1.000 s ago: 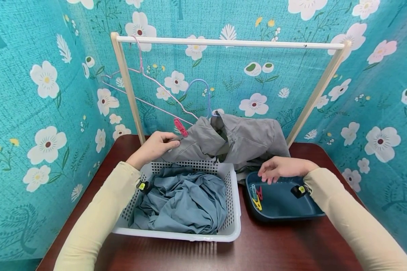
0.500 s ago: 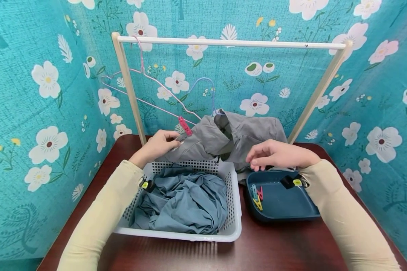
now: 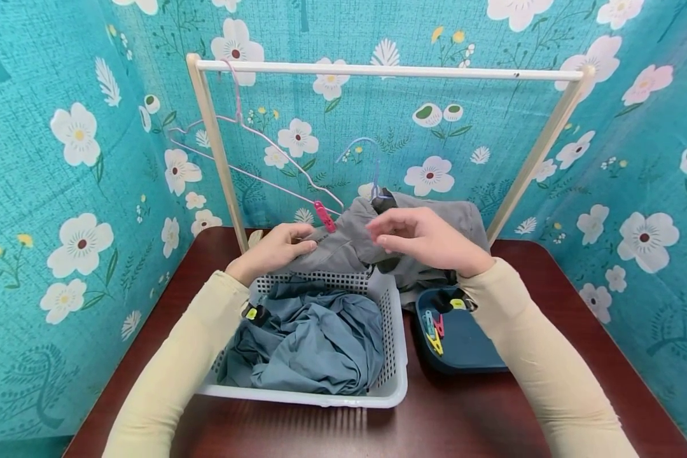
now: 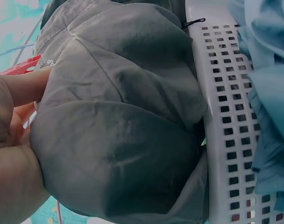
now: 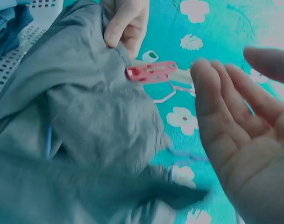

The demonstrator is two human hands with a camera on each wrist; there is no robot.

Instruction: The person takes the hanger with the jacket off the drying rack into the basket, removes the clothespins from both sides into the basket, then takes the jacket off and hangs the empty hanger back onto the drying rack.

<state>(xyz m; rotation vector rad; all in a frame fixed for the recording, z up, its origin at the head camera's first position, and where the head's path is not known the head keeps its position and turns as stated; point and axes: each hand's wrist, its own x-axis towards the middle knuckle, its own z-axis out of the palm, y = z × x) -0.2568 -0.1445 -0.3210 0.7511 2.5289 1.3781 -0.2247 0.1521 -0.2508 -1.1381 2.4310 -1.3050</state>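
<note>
A grey garment (image 3: 343,245) lies across the back of the laundry basket with a blue hanger (image 3: 376,168) in it, the hanger's hook standing up. My left hand (image 3: 271,251) pinches the garment's left edge between thumb and fingers, as the left wrist view (image 4: 20,112) also shows. A red-pink clothespin (image 3: 324,216) is clipped on that edge, just past the fingertips. My right hand (image 3: 429,238) hovers in front of the garment, holding nothing. In the right wrist view its fingers (image 5: 212,98) are fairly straight, with the thumb apart from them, pointing towards the clothespin.
The white basket (image 3: 397,356) holds crumpled blue-grey cloth (image 3: 315,343). Right of it, a dark blue tray (image 3: 464,367) contains several clothespins (image 3: 433,331). Behind stands a rack with a white bar (image 3: 389,70) and wooden posts; a pink hanger (image 3: 280,152) hangs at its left end.
My right hand has moved left and up from over the tray to the garment. The left hand, clothespin and blue hanger have shifted slightly to the right.
</note>
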